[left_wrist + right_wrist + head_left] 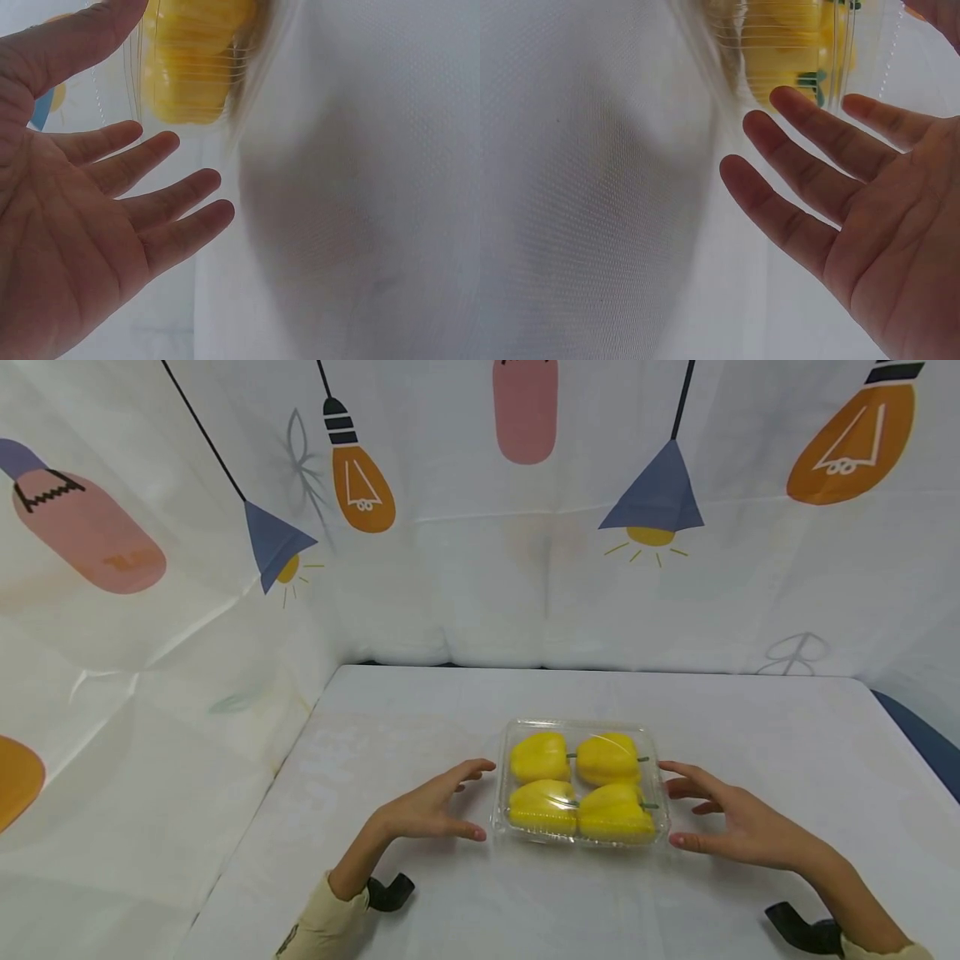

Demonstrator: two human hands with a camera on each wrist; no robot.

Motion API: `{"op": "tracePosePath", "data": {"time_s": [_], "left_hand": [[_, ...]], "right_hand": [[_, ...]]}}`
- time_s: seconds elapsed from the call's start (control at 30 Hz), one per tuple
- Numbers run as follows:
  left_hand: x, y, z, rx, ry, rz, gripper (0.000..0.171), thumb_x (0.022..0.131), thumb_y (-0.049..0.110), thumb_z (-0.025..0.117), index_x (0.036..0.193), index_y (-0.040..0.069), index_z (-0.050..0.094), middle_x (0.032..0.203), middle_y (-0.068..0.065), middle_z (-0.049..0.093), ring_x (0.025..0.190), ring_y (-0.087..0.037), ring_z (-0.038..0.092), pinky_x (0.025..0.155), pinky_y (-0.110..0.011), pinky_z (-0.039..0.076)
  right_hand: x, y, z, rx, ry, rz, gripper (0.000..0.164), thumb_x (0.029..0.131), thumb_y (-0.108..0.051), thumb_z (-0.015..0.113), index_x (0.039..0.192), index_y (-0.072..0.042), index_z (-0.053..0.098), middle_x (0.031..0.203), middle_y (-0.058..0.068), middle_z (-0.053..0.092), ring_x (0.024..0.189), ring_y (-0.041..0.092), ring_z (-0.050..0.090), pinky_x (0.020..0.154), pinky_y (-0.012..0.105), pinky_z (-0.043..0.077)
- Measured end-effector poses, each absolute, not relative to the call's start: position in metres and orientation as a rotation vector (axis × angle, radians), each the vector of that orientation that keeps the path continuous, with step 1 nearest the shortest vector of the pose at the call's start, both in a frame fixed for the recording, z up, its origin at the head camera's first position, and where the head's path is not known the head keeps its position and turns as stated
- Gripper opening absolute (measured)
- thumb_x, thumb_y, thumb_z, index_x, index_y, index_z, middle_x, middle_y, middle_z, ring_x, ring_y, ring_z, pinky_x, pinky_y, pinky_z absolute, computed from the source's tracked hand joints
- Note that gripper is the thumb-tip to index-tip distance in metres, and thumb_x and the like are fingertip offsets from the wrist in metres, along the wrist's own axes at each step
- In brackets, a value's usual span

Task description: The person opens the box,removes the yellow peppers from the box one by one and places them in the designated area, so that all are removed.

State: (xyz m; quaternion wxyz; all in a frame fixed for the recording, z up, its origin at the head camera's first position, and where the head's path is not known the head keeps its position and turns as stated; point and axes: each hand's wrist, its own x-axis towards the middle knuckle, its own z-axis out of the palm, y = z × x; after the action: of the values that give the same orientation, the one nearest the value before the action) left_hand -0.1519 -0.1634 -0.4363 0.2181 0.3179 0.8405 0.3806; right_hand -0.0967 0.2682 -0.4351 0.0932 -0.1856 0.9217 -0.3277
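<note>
A clear plastic clamshell box (573,725) lies flat on the white table, its lid down over several yellow bell peppers (609,762) with green stems. Just off the box's left side is my left hand (429,810), fingers spread and palm turned toward it. On the opposite side my right hand (738,828) faces the box the same way, fingertips right at its edge. Both wrist views show the fingers apart with nothing held: the left palm (82,225) and the right palm (900,240) each stand beside the box's ribbed wall.
The white-covered table (420,702) ends at a hanging white cloth (480,585) printed with lamps and bulbs, which also runs along the left side. Black curved straps (390,893) show at both wrists. Something dark blue (918,735) is beyond the table's right edge.
</note>
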Motion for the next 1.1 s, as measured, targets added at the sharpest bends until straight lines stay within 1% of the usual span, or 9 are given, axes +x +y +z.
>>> {"op": "tracePosePath", "data": {"time_s": [0.13, 0.37, 0.7, 0.87, 1.1], "left_hand": [[-0.1513, -0.1612, -0.4358, 0.878, 2.321, 1.06, 0.092, 0.074, 0.032, 0.081, 0.146, 0.016, 0.026, 0.148, 0.005, 0.033, 0.134, -0.023, 0.034, 0.106, -0.047, 0.032], [-0.151, -0.1592, -0.4357, 0.886, 2.305, 1.08, 0.09, 0.075, 0.03, 0.08, 0.145, 0.015, 0.027, 0.147, 0.002, 0.034, 0.135, -0.023, 0.034, 0.106, -0.045, 0.033], [-0.152, -0.1587, -0.4385, 0.919, 2.26, 1.154, 0.09, 0.075, 0.033, 0.08, 0.144, 0.013, 0.027, 0.146, 0.0, 0.035, 0.134, -0.023, 0.037, 0.105, -0.046, 0.034], [-0.1516, -0.1585, -0.4397, 0.907, 2.241, 1.176, 0.092, 0.074, 0.032, 0.081, 0.145, 0.013, 0.025, 0.146, 0.0, 0.034, 0.134, -0.022, 0.037, 0.106, -0.046, 0.033], [-0.1523, -0.1575, -0.4409, 0.898, 2.192, 1.226, 0.093, 0.075, 0.027, 0.081, 0.145, 0.01, 0.022, 0.148, -0.008, 0.031, 0.132, -0.024, 0.038, 0.104, -0.045, 0.035]], "right_hand": [[-0.0962, 0.268, -0.4356, -0.553, 2.736, -0.973, 0.085, 0.078, -0.045, 0.074, 0.146, -0.029, 0.026, 0.127, 0.002, 0.056, 0.11, 0.023, 0.057, 0.078, 0.03, 0.052], [-0.0957, 0.2681, -0.4372, -0.532, 2.71, -0.965, 0.087, 0.078, -0.046, 0.072, 0.147, -0.03, 0.022, 0.128, 0.005, 0.056, 0.111, 0.02, 0.056, 0.079, 0.03, 0.052], [-0.0952, 0.2691, -0.4398, -0.543, 2.695, -0.999, 0.086, 0.079, -0.043, 0.073, 0.147, -0.029, 0.022, 0.127, 0.005, 0.056, 0.109, 0.01, 0.055, 0.079, 0.029, 0.052], [-0.0947, 0.2685, -0.4396, -0.533, 2.683, -1.009, 0.085, 0.08, -0.043, 0.073, 0.147, -0.029, 0.022, 0.127, 0.006, 0.056, 0.109, 0.009, 0.055, 0.079, 0.029, 0.052], [-0.0948, 0.2681, -0.4401, -0.532, 2.681, -1.016, 0.086, 0.08, -0.044, 0.072, 0.147, -0.029, 0.02, 0.127, 0.006, 0.056, 0.109, 0.01, 0.056, 0.079, 0.028, 0.052]]}}
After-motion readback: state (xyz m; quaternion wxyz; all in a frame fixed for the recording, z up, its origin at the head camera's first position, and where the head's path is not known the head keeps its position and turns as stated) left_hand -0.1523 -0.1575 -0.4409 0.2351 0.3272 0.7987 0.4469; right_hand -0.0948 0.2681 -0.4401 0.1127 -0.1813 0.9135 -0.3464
